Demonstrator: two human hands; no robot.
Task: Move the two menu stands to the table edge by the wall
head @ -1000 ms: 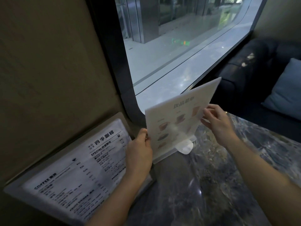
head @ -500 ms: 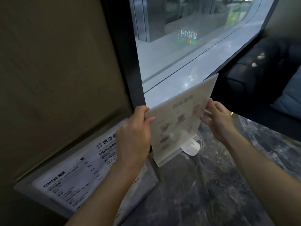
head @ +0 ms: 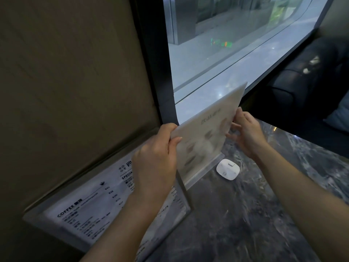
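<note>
Menu stands are both sitting at the wall side of the dark marbled desk. One, the white drinks menu stand, is standing on its clear base just in front of the window, its printed face turned toward the camera and leaning back, its long side running up toward the glass and its bottom edge running along the window side of the desk. The other, the coffee menu stand, is leaning against the brown wall to the left, its long axis running along the wall. The left hand is reaching forward with a straight forearm, its fingers pinching the white stand's upper left edge. The right hand is coming in from the right, its fingers curling narrowly around the right edge. A small white device is lying on the desk just beside the base.
</note>
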